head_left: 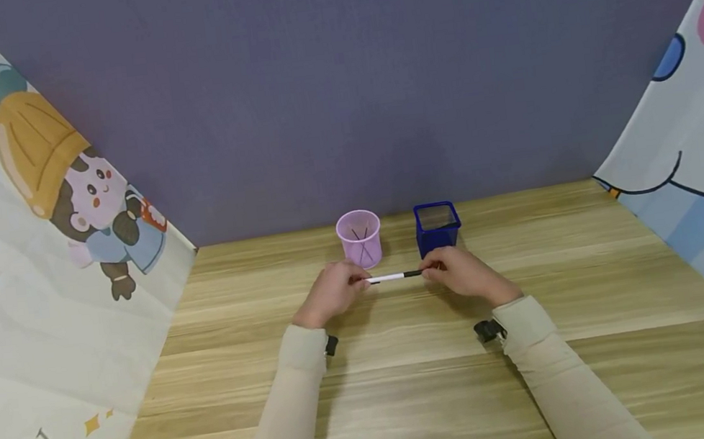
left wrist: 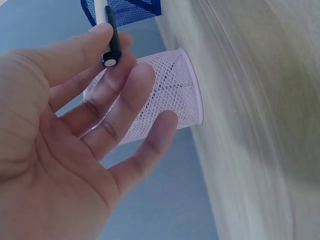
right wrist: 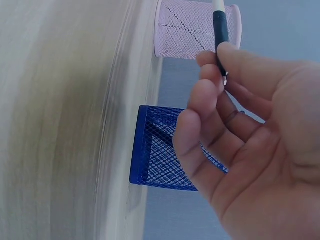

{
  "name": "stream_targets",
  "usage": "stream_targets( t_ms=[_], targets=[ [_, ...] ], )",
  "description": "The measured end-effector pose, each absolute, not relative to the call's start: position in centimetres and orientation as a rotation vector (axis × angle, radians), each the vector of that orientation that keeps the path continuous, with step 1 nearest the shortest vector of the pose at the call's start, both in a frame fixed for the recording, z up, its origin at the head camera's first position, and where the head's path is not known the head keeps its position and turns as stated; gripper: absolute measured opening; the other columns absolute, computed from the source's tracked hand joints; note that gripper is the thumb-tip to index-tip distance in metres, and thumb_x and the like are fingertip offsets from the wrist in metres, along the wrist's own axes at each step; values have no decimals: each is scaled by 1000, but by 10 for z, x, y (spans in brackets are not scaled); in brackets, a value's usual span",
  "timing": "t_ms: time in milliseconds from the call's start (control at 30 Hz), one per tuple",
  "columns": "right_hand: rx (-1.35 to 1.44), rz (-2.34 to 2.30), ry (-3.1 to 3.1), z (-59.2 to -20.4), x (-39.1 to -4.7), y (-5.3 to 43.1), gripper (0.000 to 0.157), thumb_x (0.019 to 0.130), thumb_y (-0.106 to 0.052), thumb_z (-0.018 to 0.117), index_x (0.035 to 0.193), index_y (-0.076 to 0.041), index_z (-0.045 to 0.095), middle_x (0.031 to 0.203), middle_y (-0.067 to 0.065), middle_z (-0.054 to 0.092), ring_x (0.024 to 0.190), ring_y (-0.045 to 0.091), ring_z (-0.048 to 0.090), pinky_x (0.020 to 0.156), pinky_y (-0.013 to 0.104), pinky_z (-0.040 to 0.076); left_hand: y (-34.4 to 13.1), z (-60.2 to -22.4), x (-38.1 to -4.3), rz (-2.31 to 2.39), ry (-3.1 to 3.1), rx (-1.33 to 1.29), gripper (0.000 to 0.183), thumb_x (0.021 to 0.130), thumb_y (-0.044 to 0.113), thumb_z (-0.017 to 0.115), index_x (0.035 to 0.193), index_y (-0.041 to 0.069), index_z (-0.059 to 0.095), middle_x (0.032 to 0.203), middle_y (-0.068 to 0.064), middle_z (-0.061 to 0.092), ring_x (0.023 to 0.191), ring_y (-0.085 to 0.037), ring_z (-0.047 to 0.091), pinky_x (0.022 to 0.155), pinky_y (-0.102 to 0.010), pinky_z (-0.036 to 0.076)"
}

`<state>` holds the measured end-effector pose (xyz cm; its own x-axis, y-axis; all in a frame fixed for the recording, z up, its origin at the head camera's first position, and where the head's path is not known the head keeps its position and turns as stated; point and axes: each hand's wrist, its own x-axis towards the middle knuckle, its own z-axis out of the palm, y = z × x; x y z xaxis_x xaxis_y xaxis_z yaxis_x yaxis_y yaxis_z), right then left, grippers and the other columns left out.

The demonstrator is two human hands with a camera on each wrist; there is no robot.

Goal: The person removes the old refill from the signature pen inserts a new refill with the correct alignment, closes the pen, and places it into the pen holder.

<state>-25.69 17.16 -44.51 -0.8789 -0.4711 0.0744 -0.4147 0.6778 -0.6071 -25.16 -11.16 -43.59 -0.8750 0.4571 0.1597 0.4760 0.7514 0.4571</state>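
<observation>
A white pen (head_left: 391, 277) with a black grip section lies level between both hands in the head view. My left hand (head_left: 334, 290) pinches its rear end, where a black clip (left wrist: 112, 35) shows in the left wrist view. My right hand (head_left: 465, 275) pinches the black section near the metal tip (right wrist: 225, 79), which is uncovered in the right wrist view. The other fingers of both hands are spread and loosely bent. Just behind the left hand stands a round pink mesh pen cup (head_left: 360, 242); a square blue mesh pen holder (head_left: 437, 239) stands behind the right.
Inside the blue holder is a dark slim object (right wrist: 159, 134), seen through the mesh. The wooden table (head_left: 412, 401) ends at a grey-blue back panel (head_left: 337, 91). Printed cloths hang at the left (head_left: 1, 288) and right (head_left: 697, 158).
</observation>
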Motion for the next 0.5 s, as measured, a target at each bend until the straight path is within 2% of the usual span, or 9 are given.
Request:
stream_targets(
  t_ms=[133, 333, 500],
  targets=[
    [-740, -1043, 2752, -444, -257, 174, 20, 103, -17, 61, 110, -3, 73, 91, 7, 71, 76, 13, 57, 68, 30, 49, -113, -436, -253, -820, -2896, -785, 10, 93, 14, 74, 98, 8, 80, 92, -5, 71, 81, -14, 63, 78, -31, 56],
    [-738, -1124, 2694, -442, -257, 175, 25, 106, -22, 57, 102, -2, 70, 75, 2, 56, 65, 14, 48, 61, 28, 42, -115, -435, -255, -944, -2901, -751, 9, 94, 14, 74, 97, 7, 79, 94, -4, 72, 83, -12, 63, 78, -28, 55],
    [-732, -1169, 2652, -442, -258, 176, 31, 109, -24, 50, 101, 0, 69, 80, 10, 62, 66, 14, 50, 63, 28, 45, -118, -433, -255, -1045, -2876, -742, 8, 93, 11, 74, 97, 5, 78, 93, -5, 73, 83, -12, 63, 78, -28, 55]
  ],
)
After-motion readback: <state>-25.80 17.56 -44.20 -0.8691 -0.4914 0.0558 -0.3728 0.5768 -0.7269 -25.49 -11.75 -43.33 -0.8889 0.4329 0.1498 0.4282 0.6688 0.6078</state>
